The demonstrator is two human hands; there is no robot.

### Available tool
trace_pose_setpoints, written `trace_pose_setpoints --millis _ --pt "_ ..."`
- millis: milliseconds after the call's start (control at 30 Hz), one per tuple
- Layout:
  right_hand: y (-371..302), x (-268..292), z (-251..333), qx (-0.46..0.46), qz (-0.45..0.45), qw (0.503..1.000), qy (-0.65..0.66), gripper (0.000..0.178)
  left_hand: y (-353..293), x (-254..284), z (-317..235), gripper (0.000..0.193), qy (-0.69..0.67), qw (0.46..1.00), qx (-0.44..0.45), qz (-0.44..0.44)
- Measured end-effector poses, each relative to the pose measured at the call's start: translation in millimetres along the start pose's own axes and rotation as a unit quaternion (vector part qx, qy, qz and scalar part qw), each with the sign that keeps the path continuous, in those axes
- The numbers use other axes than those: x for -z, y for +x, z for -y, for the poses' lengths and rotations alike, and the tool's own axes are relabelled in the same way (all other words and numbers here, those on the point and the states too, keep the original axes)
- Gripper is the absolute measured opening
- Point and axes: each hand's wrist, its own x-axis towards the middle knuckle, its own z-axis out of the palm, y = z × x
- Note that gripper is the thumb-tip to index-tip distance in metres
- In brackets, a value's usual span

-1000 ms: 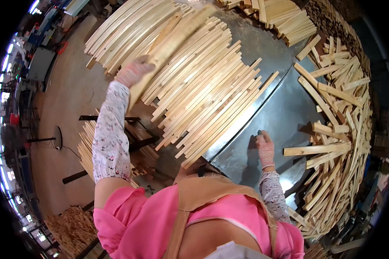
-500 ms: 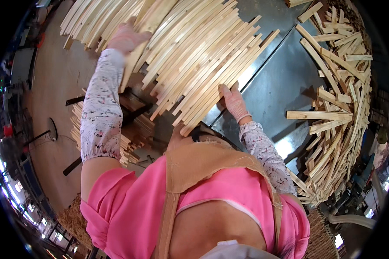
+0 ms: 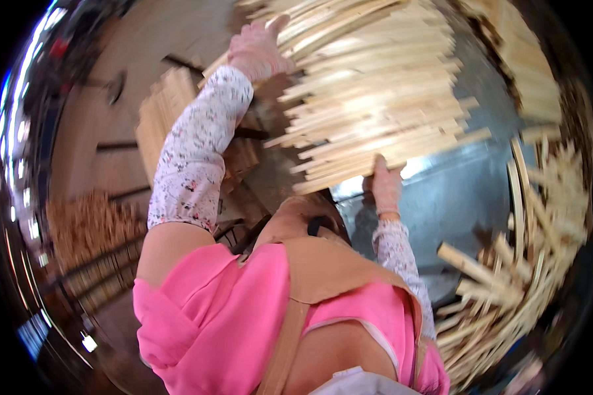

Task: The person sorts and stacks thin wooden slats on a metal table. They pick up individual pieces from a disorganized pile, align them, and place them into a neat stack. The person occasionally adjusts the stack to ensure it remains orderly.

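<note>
A wide row of pale wooden strips (image 3: 382,99) lies side by side on the metal table, its ends uneven. At upper left my left hand (image 3: 257,51), in a thin pinkish glove, has thumb and fingers on either side of a long wooden strip (image 3: 339,31) lying aslant over the row's far part. Motion blurs that grip a little. My right hand (image 3: 387,189), gloved as well, touches the near edge of the row. Its fingers are stretched and a little apart, the tips against the nearest strip. Part of that hand's underside is hidden.
Bare metal tabletop (image 3: 435,197) shows right of my right hand. A big loose heap of wooden pieces (image 3: 540,217) curves along the right edge. Beyond it lies a pale board stack (image 3: 524,59). Left, below table height, stand stacked strips (image 3: 168,105) and a brown wood pile (image 3: 89,220).
The view has turned, so the strips now run more sideways. My left hand stays at the row's left end, with the aslant strip. My right hand remains at the near edge.
</note>
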Motion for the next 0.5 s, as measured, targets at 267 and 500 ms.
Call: trace_pose_setpoints --millis 267,500 --pt "22 -15 -37 0.024 -0.017 0.999 0.034 0.079 -160 -51 276 0.106 -0.204 0.903 0.340 -0.162" --pt "33 -19 -41 0.008 -0.054 0.997 0.062 0.070 -157 -208 457 0.109 -0.149 0.831 0.531 -0.074"
